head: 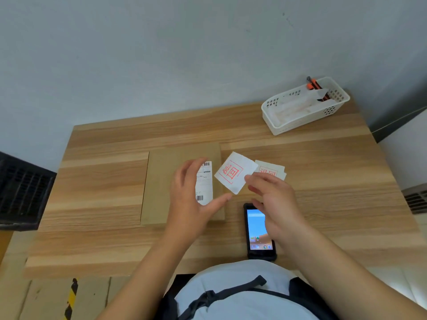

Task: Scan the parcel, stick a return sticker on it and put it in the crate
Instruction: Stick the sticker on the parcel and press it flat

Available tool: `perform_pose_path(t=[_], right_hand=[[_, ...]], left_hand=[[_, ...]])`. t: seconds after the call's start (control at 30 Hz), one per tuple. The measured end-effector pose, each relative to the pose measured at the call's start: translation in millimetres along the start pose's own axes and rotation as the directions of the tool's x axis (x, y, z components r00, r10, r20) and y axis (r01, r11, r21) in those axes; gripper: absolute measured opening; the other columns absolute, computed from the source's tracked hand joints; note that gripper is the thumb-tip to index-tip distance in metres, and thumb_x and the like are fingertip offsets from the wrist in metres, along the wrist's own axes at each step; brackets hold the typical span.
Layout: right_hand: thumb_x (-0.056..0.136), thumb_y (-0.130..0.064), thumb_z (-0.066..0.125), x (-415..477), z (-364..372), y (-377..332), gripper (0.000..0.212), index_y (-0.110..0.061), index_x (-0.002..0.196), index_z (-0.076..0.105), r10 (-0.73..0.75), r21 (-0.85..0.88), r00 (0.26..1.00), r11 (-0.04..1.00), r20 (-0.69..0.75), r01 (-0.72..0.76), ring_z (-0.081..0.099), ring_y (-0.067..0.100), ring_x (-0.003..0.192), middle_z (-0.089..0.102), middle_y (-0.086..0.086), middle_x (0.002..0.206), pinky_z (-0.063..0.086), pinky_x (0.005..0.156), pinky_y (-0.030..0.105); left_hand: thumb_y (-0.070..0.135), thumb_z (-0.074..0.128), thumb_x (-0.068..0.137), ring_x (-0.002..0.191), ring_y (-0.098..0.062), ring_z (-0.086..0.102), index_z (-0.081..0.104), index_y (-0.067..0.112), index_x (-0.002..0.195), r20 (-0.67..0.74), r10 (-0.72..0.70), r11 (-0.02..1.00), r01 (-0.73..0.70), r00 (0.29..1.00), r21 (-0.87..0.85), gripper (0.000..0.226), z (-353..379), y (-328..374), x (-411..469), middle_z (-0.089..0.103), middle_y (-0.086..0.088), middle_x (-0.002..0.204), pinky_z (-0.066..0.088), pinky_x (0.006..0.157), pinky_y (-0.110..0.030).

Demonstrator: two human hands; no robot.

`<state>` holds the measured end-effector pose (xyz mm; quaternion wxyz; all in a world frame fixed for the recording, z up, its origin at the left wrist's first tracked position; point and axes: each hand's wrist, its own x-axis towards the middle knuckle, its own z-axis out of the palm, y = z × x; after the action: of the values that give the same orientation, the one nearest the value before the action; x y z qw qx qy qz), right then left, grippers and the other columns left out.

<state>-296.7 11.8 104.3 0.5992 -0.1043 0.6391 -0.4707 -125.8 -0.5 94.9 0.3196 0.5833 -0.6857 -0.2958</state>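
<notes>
A flat brown cardboard parcel (161, 185) lies on the wooden table, with a white shipping label (205, 181) near its right edge. My right hand (275, 199) pinches a white square return sticker (234, 172) with red print and holds it above the parcel's right edge. My left hand (189, 195) hovers over the parcel with spread fingers, its thumb close under the sticker's lower corner. A handheld scanner (257, 232) with a lit screen lies on the table below my right hand. More return stickers (273, 170) lie in a small pile to the right.
A white perforated basket (305, 107) with papers and an orange-black cutter (313, 85) stands at the table's far right corner. A dark slatted crate (23, 192) sits left of the table. A grey wall is behind.
</notes>
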Motion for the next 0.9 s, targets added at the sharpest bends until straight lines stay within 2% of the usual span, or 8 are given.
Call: perform_pose_path(t=[0.1,0.17,0.27,0.37,0.53,0.63,0.77,0.9], right_hand=[[0.086,-0.010,0.074,-0.1,-2.7,-0.7,0.005,-0.014,0.086,0.076,-0.177,-0.170,0.984,0.969,0.026,0.179,0.067,0.021,0.107,0.075,-0.004,0.100,0.053,0.075,0.030],[0.085,-0.007,0.075,-0.5,-4.7,-2.4,0.005,-0.012,0.085,0.077,-0.267,-0.261,0.958,0.923,0.101,0.285,0.069,0.021,0.104,0.076,-0.001,0.103,0.055,0.079,0.033],[0.084,0.002,0.073,-2.2,-5.7,-10.7,0.008,-0.004,0.087,0.078,-0.293,-0.276,0.909,0.885,0.296,0.375,0.073,0.019,0.098,0.078,0.002,0.102,0.058,0.089,0.035],[0.083,0.006,0.072,-1.2,-2.7,-18.7,0.009,-0.001,0.084,0.077,-0.322,-0.262,0.877,0.867,0.357,0.424,0.073,0.024,0.100,0.079,0.006,0.099,0.058,0.088,0.035],[0.084,0.000,0.074,-0.1,15.8,-18.2,0.010,-0.009,0.082,0.078,-0.343,-0.317,0.882,0.839,0.323,0.442,0.071,0.025,0.107,0.081,0.001,0.101,0.051,0.098,0.039],[0.084,0.004,0.071,-3.2,35.6,-14.3,0.007,0.005,0.090,0.074,-0.339,-0.309,0.893,0.851,0.296,0.425,0.074,0.019,0.098,0.080,0.008,0.101,0.057,0.086,0.027],[0.084,0.005,0.071,-3.6,64.2,-3.6,0.008,-0.001,0.087,0.075,-0.341,-0.307,0.914,0.865,0.220,0.396,0.074,0.007,0.088,0.080,0.007,0.096,0.055,0.083,0.022],[0.081,-0.001,0.076,-1.6,90.1,8.7,0.006,-0.004,0.087,0.077,-0.335,-0.335,0.932,0.870,0.138,0.362,0.073,0.026,0.100,0.079,0.013,0.099,0.052,0.096,0.037]], left_hand=[[0.032,0.075,0.085,0.112,-0.009,0.060,0.066,0.032,0.116,0.052,-0.394,0.841,0.383,0.918,-0.383,0.032,-10.2,-10.1,12.0,0.064,0.012,0.120,0.048,0.096,-0.026],[0.029,0.071,0.088,0.106,-0.008,0.065,0.074,0.026,0.108,0.181,-0.487,0.704,0.507,0.854,-0.498,0.021,-21.4,-24.2,21.0,0.073,0.010,0.112,0.049,0.100,-0.031],[0.034,0.071,0.084,0.107,-0.018,0.063,0.076,0.021,0.105,0.328,-0.435,0.608,0.542,0.839,-0.580,0.025,-40.3,-40.5,29.1,0.074,0.004,0.109,0.049,0.099,-0.034],[0.032,0.067,0.086,0.108,-0.020,0.063,0.079,0.017,0.100,0.390,-0.358,0.549,0.529,0.848,-0.647,0.023,-55.6,-50.3,32.8,0.075,-0.003,0.111,0.045,0.101,-0.041],[0.038,0.072,0.076,0.122,-0.031,0.061,0.074,0.006,0.112,0.464,-0.256,0.538,0.524,0.848,-0.660,0.047,-74.2,-64.6,40.7,0.070,-0.016,0.123,0.042,0.107,-0.045],[0.034,0.075,0.073,0.115,-0.028,0.064,0.077,0.008,0.103,0.476,-0.231,0.530,0.520,0.849,-0.670,0.040,-87.1,-71.8,46.7,0.073,-0.016,0.117,0.045,0.103,-0.042],[0.020,0.083,0.071,0.100,-0.021,0.068,0.077,0.005,0.095,0.454,-0.241,0.520,0.509,0.858,-0.686,0.029,-104.8,-86.1,54.5,0.076,-0.012,0.104,0.050,0.095,-0.035],[0.001,0.077,0.077,0.080,-0.009,0.069,0.076,0.007,0.086,0.399,-0.238,0.600,0.457,0.886,-0.657,0.011,-119.8,-104.2,58.5,0.077,-0.003,0.085,0.053,0.078,-0.017]])
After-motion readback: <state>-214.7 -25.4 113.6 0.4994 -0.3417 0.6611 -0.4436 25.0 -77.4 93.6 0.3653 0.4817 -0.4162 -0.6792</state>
